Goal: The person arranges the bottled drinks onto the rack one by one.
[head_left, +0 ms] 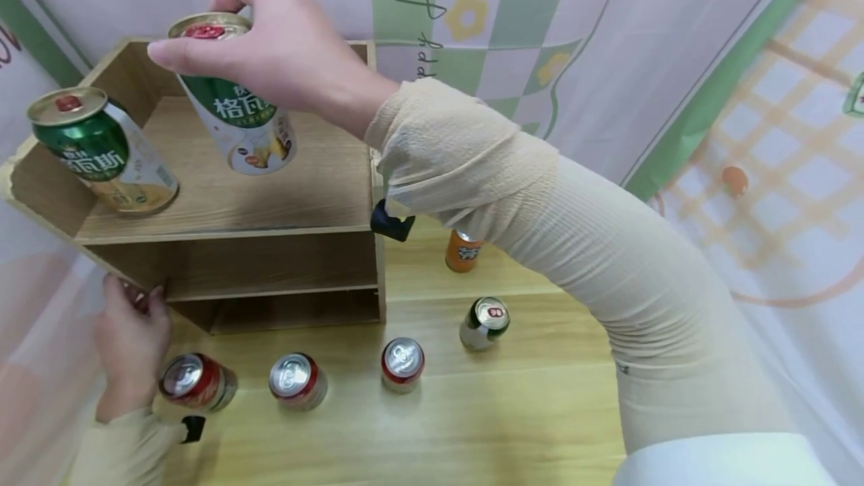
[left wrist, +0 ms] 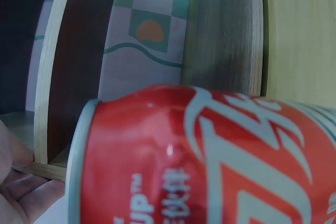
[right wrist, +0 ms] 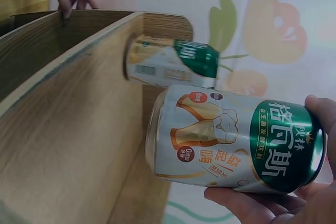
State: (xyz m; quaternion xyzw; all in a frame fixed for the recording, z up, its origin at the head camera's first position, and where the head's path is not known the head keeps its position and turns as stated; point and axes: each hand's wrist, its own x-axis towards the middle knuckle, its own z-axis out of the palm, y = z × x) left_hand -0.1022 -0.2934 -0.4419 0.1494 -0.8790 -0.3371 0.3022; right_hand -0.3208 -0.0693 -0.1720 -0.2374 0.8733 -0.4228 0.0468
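My right hand (head_left: 290, 47) grips a green-and-white drink can (head_left: 253, 133) near its top rim, thumb on one side and fingers on the other. The can is over the top board of a small wooden shelf (head_left: 324, 178); whether its base touches the board I cannot tell. A matching green-and-white can (right wrist: 173, 61) stands to its left on that board. Low on the shelf's left side, my left hand (head_left: 131, 332) holds the edge of the side panel. Close by that hand is a red cola can (left wrist: 210, 156), large in the left wrist view.
In front of the shelf stand more cans: a red one (head_left: 297, 381), another red one (head_left: 403, 364) and a dark green-and-white one (head_left: 484, 323). An orange can (head_left: 463, 252) is right of the shelf, partly behind my sleeve. A patterned curtain (head_left: 499, 28) hangs behind.
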